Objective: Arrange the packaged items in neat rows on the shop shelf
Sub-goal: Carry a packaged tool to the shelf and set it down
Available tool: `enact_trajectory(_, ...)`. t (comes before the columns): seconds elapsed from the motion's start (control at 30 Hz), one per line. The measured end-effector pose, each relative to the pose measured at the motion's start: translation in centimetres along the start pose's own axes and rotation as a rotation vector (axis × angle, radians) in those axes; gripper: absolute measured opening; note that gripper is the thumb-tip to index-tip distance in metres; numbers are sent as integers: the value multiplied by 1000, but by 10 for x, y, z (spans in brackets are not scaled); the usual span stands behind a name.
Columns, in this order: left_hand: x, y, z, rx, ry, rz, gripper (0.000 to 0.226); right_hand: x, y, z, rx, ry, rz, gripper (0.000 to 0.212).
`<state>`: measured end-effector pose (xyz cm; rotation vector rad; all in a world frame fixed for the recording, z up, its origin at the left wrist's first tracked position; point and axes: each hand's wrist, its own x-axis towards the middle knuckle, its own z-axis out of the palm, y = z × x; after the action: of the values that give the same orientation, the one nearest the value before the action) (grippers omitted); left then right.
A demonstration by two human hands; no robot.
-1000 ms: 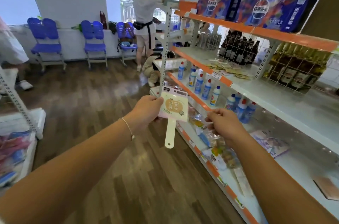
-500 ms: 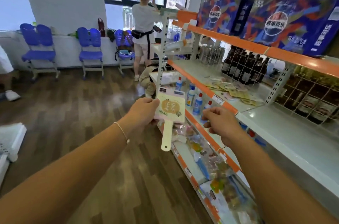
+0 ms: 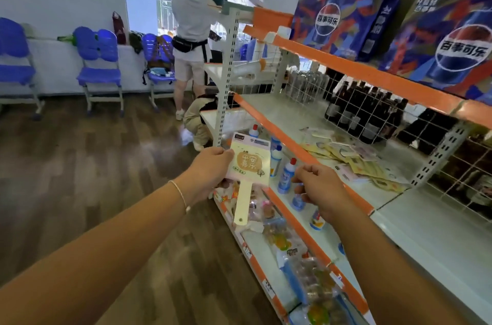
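Carrying one packaged paddle fan toward shelf, not yet placed.
Left hand pinching fan's left edge, held in air before shelf front; right hand loosely curled, empty. Next, probably: laying it squarely beside scattered fan packs on middle shelf.

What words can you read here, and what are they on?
"百事可乐": left cola box.
"百事可乐": right cola box.
Fan pack, held by the left hand: brown characters, too stylised to read surely.
Bottle labels and shelf price tags: too small, blurred.
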<state>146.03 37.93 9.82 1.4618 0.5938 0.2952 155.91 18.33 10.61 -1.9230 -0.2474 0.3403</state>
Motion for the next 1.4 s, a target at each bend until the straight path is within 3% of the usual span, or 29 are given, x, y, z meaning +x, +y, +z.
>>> enact_trajectory(0.43, 189, 34, -13, 63, -96, 21, 25, 156, -42, 50, 80, 11, 21, 13)
enact_trajectory(0.83, 358, 40, 63, 155, -131, -12, 29, 331, -22, 43, 152, -98, 44, 23)
enact_trajectory(1.17, 482, 57, 132, 262, -143, -35, 34, 466, -9, 12, 217, -68, 89, 11)
enact_trajectory(1.4, 547, 52, 159, 284, -207, -98, 23, 532, 9, 9, 251, 6, 191, 20)
